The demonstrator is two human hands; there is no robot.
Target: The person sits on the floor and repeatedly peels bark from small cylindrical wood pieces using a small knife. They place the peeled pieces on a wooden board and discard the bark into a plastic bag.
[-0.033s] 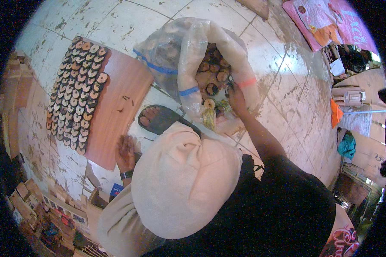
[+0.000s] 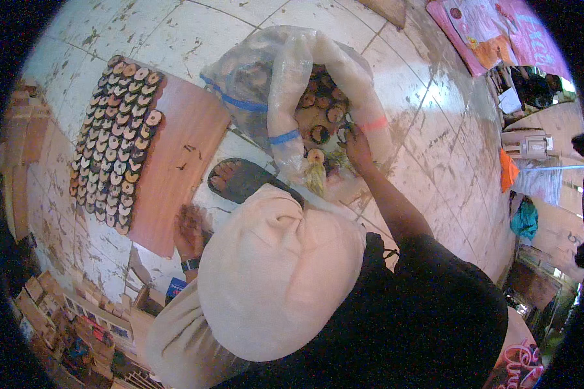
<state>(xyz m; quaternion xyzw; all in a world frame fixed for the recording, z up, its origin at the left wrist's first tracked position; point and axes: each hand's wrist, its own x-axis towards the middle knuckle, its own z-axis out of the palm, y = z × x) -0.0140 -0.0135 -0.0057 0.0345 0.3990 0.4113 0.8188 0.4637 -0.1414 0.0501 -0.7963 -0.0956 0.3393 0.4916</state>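
My right hand point(image 2: 358, 144) reaches into the mouth of a translucent woven sack point(image 2: 288, 71) with blue and red stripes. Its fingers are closed on a small round wooden piece point(image 2: 342, 133) with a pale face. More round wooden pieces point(image 2: 335, 114) lie inside the sack, beside a yellowish plastic scrap point(image 2: 316, 180). My left hand point(image 2: 188, 228), wristwatch below it, hangs by the near edge of a reddish-brown board point(image 2: 182, 139) with nothing in it, its fingers loosely apart. Rows of round wooden pieces with dark bark edges point(image 2: 114, 142) overlap along the board's left side.
My sandalled foot point(image 2: 237, 180) stands between board and sack. Dirt-marked white tiles point(image 2: 428, 175) surround them. Wooden boxes and shelving point(image 2: 97, 318) occupy the lower left. At the right are a pink bag point(image 2: 499, 32), an orange cloth point(image 2: 508, 171) and a teal bag point(image 2: 524, 219).
The round piece at my right fingertips now turns its pale face into view, where it looked dark before. My left hand has stayed in place.
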